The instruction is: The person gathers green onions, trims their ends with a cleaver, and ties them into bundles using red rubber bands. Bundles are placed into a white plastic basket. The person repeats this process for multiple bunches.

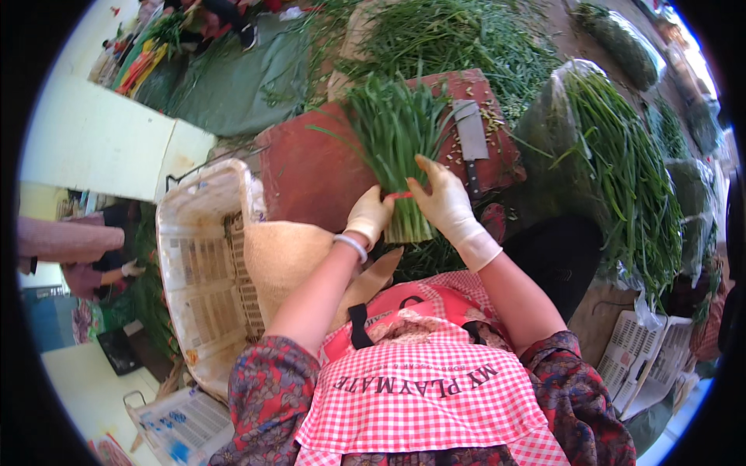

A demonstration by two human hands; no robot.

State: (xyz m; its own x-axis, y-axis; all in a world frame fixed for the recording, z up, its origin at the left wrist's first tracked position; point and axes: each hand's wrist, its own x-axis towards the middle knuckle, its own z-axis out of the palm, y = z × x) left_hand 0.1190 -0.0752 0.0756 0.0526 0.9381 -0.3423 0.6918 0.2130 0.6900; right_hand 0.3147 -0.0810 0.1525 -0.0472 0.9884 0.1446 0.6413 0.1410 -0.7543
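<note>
A bunch of long green leaves, likely garlic chives [396, 128], lies with its pale cut stems towards me. A narrow red band [400, 195] crosses it low on the stems. My left hand [370, 215], in a pale thin glove, grips the left side of the bunch with the thumb at the band. On the other side my right hand [444, 201], gloved too, curls its fingers over the leaves, the thumb close to the band. Under the bunch is a worn red board [315, 169]. A cleaver [471, 129] with a black handle rests on it, right of the bunch.
Loose greens [460, 35] are heaped beyond the board. A plastic sack [545, 140] of long greens stands at right. At left is a white plastic basket [204, 279]. Chopped stem ends [494, 122] are scattered by the cleaver. Another person's gloved hand [132, 268] shows far left.
</note>
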